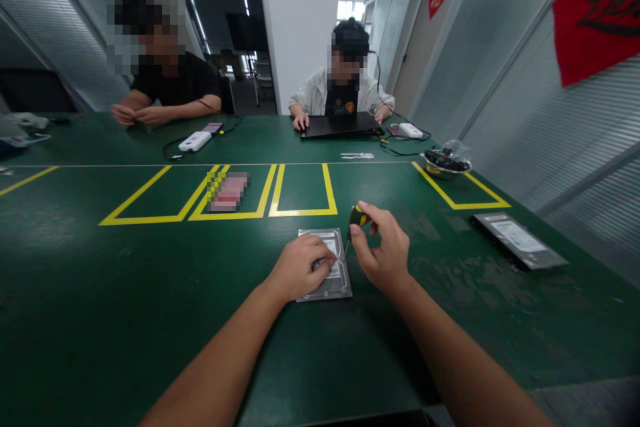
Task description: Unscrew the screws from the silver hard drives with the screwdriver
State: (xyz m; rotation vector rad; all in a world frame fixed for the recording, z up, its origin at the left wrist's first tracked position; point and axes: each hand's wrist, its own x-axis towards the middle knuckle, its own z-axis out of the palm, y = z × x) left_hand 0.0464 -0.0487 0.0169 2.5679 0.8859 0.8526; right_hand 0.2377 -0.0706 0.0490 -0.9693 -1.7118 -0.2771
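A silver hard drive (341, 285) with a white label lies flat on the green table in front of me. My left hand (306, 263) rests over its left and middle part, fingers curled and pressed onto its top, hiding much of the label. In my right hand (384, 240) a small black-and-yellow screwdriver (358, 216) is pinched between thumb and fingers. Its thin shaft points down to the drive's right edge; whether the tip sits in a screw is too small to tell.
A second hard drive (520, 240) lies to the right. Behind it stands a metal bowl (444, 170) of dark items. Yellow tape (303, 213) marks rectangles on the table; a pinkish blurred item (230, 192) lies in one. Two people sit opposite, one at a black laptop (343, 125).
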